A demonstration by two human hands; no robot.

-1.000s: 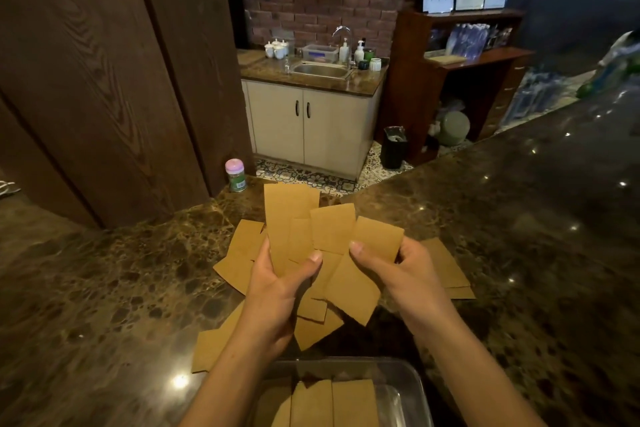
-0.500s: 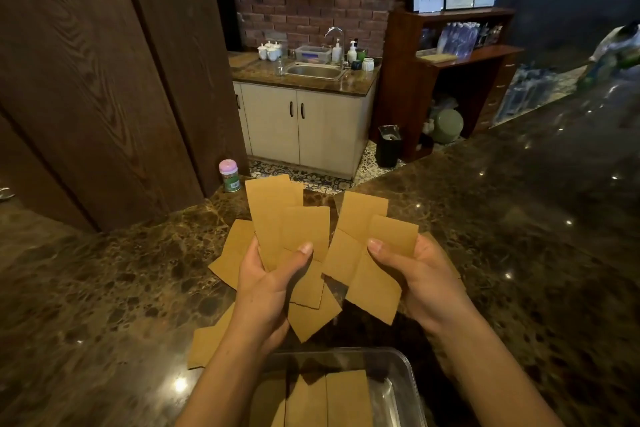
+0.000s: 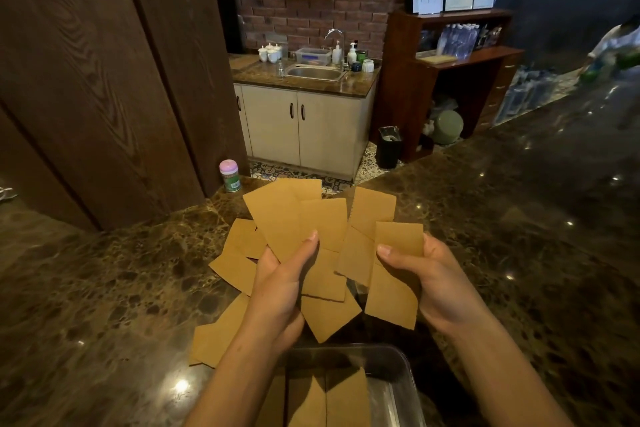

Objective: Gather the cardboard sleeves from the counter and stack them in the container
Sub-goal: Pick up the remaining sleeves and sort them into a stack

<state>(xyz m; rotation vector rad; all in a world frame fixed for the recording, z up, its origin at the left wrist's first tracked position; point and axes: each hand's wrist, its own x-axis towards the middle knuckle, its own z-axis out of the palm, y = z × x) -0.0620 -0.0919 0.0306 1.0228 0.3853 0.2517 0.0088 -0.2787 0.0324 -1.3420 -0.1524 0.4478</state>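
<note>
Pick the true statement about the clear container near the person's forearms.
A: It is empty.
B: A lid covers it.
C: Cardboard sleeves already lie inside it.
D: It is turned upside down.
C: brown cardboard sleeves lie side by side on the bottom of the container, which sits upright with no lid on it.

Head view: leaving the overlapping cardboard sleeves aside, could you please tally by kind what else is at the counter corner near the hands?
2 hands: left hand and right hand, each gripping a fan of cardboard sleeves
1 clear container
1 pink-lidded can
Total: 4
</note>
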